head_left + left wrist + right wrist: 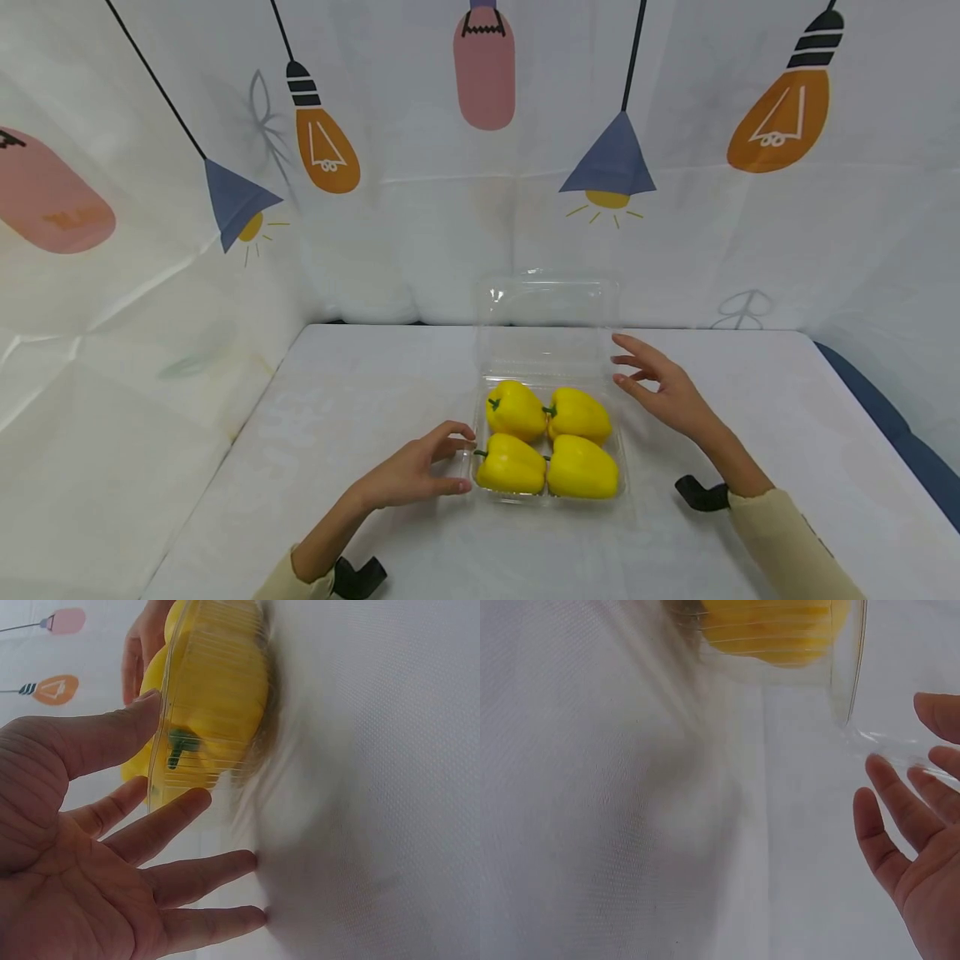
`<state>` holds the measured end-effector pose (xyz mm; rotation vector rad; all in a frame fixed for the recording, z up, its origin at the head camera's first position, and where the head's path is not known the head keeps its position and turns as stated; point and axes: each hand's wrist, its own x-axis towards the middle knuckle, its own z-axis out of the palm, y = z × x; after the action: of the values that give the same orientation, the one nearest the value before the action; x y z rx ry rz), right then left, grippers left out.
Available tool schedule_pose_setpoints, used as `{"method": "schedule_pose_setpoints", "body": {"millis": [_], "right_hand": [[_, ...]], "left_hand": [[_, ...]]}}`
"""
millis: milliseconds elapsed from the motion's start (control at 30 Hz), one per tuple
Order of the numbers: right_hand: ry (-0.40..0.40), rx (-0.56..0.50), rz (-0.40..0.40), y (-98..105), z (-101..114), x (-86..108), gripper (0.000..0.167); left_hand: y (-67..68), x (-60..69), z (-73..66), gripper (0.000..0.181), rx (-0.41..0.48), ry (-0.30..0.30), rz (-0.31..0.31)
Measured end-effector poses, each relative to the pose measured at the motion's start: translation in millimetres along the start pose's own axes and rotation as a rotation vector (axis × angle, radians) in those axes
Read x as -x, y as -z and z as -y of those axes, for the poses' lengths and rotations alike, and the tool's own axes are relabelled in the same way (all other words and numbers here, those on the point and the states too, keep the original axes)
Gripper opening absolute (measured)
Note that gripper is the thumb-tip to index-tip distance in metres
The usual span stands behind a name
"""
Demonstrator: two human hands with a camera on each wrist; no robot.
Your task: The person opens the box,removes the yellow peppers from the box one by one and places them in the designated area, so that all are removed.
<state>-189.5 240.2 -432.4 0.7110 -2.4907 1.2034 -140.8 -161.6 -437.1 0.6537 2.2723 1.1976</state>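
Several yellow bell peppers (582, 467) with green stems lie in a clear plastic clamshell box (525, 499) on the table. Its transparent lid (546, 350) stands raised at the back. At the box's left side is my left hand (414, 468), fingers spread; in the left wrist view the thumb and fingertips are at the rim (160, 742), and whether they press it cannot be told. My right hand (667, 392) is by the lid's right edge, its fingers loosely extended and holding nothing. In the right wrist view the fingertips (877, 766) are close to the clear plastic.
A white cloth covers the table (360, 375). Behind it hangs a white curtain (420, 242) printed with lamps and bulbs. A dark blue object (873, 400) shows beyond the table's right edge. Black straps (703, 493) sit at both wrists.
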Motion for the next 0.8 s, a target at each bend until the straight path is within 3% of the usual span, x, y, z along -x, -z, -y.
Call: {"method": "schedule_pose_setpoints", "body": {"millis": [200,467,800], "right_hand": [[-0.040,0.008,0.042,-3.9,-18.0,0.5,0.065],[-0.056,-0.062,0.069,-7.4,-24.7,3.0,0.058],[-0.093,-0.049,0.105,-10.0,-30.0,4.9,0.053]], "left_hand": [[-0.1,0.0,0.2,0.057,-0.002,0.002,-0.004],[-0.2,0.1,0.9,0.056,0.010,-0.002,-0.003],[-0.2,0.6,-1.8,0.057,0.005,0.004,-0.005]]}}
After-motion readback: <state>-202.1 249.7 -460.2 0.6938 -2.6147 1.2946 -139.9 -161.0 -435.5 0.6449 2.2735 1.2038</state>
